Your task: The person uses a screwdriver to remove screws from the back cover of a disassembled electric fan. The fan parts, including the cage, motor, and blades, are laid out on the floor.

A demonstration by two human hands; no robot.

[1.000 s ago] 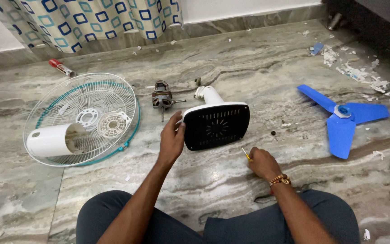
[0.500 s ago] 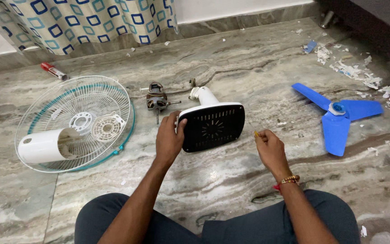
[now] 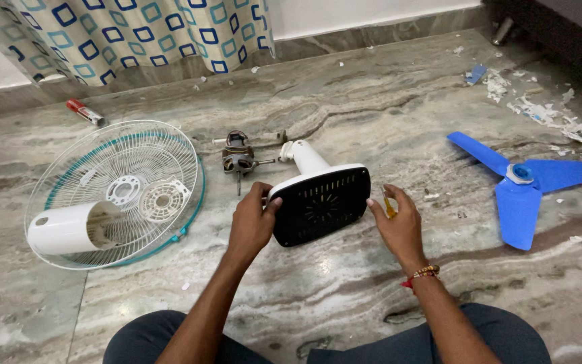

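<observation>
Since a second ago, the right hand (image 3: 399, 226) has risen from the floor and come to the right edge of the fan base (image 3: 321, 205), fingers curled around a small yellow tool (image 3: 388, 205). The left hand (image 3: 250, 222) grips the base's left edge, fingers clamped on it, tilting its dark underside toward the camera on the marble floor (image 3: 345, 296). The fan looks largely dismantled: grille (image 3: 119, 192) with a white housing (image 3: 69, 229), motor (image 3: 238, 160) and blue blade (image 3: 516, 185) lie apart. The base's underside plate remains in place.
</observation>
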